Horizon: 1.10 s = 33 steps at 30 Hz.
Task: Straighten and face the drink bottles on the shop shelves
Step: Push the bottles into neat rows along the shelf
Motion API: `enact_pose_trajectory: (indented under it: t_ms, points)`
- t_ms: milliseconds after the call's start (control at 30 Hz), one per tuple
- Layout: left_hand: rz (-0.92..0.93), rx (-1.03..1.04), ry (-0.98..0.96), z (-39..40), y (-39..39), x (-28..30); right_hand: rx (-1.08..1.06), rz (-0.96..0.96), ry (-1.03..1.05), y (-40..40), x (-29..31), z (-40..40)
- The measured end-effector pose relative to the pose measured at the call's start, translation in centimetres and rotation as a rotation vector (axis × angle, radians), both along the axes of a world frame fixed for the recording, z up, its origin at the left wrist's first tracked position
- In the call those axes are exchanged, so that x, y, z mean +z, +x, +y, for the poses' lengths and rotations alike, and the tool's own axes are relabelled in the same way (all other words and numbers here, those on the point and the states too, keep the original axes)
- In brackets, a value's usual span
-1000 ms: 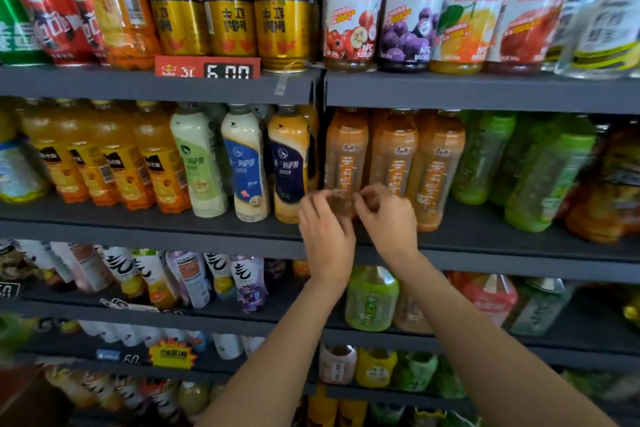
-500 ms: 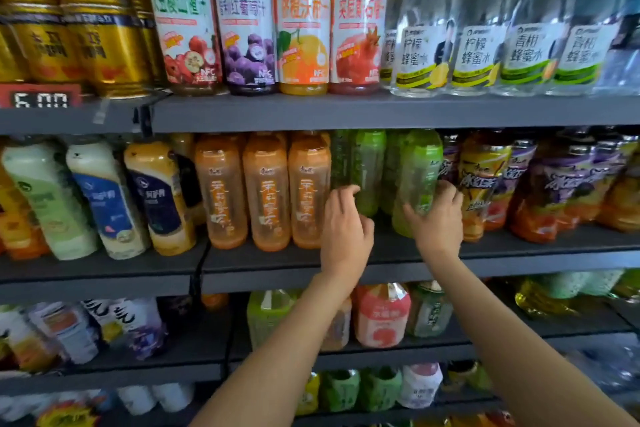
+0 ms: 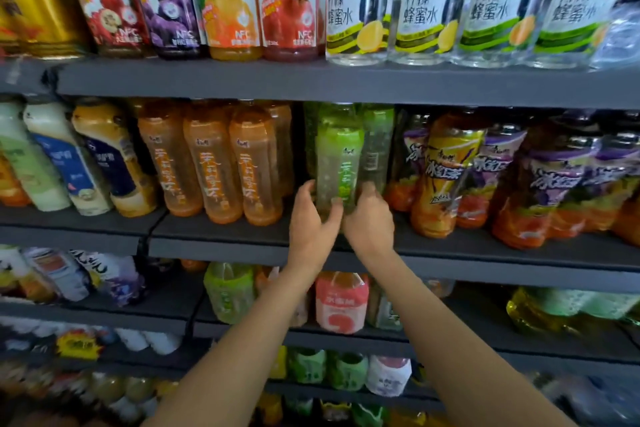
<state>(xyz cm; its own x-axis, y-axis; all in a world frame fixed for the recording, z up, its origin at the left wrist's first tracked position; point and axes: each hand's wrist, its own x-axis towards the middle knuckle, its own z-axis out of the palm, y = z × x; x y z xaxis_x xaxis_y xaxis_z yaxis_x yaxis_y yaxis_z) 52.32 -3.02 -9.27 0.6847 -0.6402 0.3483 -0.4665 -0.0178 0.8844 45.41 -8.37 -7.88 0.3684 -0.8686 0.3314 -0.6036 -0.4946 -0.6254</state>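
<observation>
Green bottle (image 3: 337,163) is being gripped low by both hands, left hand (image 3: 311,218) and right hand (image 3: 369,218) wrapping its base. Apparently they are turning its label forward on the shelf (image 3: 225,236).

Green tea bottle (image 3: 337,163) stands on middle shelf (image 3: 485,250), between left hand (image 3: 311,222) and right hand (image 3: 369,218); orange tea bottles (image 3: 211,163) left, iced tea bottles (image 3: 446,177) right.

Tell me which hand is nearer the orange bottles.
Left. The left hand grips the green bottle just right of the orange bottles; the right hand is farther right.
</observation>
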Motion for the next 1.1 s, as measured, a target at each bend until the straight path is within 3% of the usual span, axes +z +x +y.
enact_pose_trajectory:
  t_ms: [100,233,300,367,467,600,767,900,1000,1100]
  points:
    - [-0.007,0.084,0.0,0.8,1.4,0.4,0.177,-0.014,0.005,1.5,-0.1,0.5]
    - [-0.129,0.18,0.092,1.9,2.9,0.7,0.454,-0.055,0.186,0.8,-0.3,-1.9]
    - [-0.193,0.215,0.129,2.3,3.0,1.0,0.31,-0.112,0.121,0.6,0.0,-3.4]
    - [-0.231,0.236,0.159,2.5,3.0,1.4,0.136,-0.087,-0.085,1.1,0.5,-4.2]
    - [-0.257,0.229,0.206,2.8,3.5,1.7,0.114,0.054,-0.297,2.9,1.8,-3.5]
    - [-0.289,0.199,0.236,3.3,4.5,1.1,-0.033,0.212,-0.249,5.5,2.8,-3.0]
    - [-0.259,0.21,0.235,3.3,4.5,0.8,-0.168,0.132,-0.117,7.0,4.1,-2.7]
    - [-0.24,0.178,0.216,3.4,4.7,0.8,-0.125,0.077,-0.055,6.8,4.9,-2.9]
    - [-0.251,0.172,0.214,3.5,4.6,0.8,-0.135,-0.067,0.063,6.3,4.6,-3.0]
    - [-0.26,0.165,0.187,3.5,4.4,0.8,-0.144,-0.149,0.0,4.4,4.4,-3.2]
